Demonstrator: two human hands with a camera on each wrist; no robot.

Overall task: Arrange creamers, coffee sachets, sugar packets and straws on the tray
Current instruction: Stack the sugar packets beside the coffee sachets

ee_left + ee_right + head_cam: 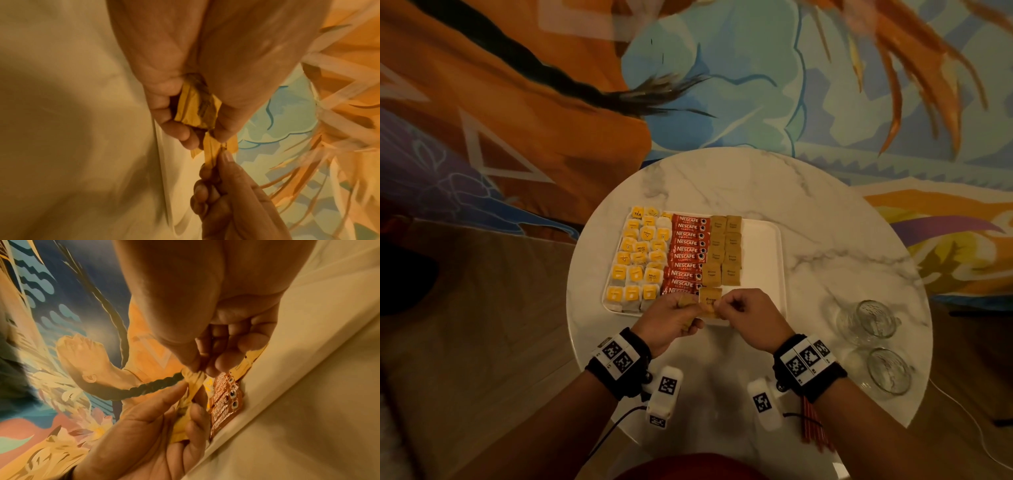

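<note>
A round marble table [825, 212] carried a white tray [763, 246] near its left edge, filled from its left side with yellow sachets [637, 260], red coffee sachets [686, 255] and brown sugar packets [724, 251]. At the tray's near edge, the left hand [671, 318] gripped a small stack of sugar packets [195, 108] while the right hand [748, 318] pinched one packet [211, 152] from it.

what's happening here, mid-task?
A person is filling a white tray on a round marble table. Tea bags, coffee sachets and brown sugar packets already sit in rows. The left hand holds a small stack of sugar packets; the right hand pinches one off it.
</note>
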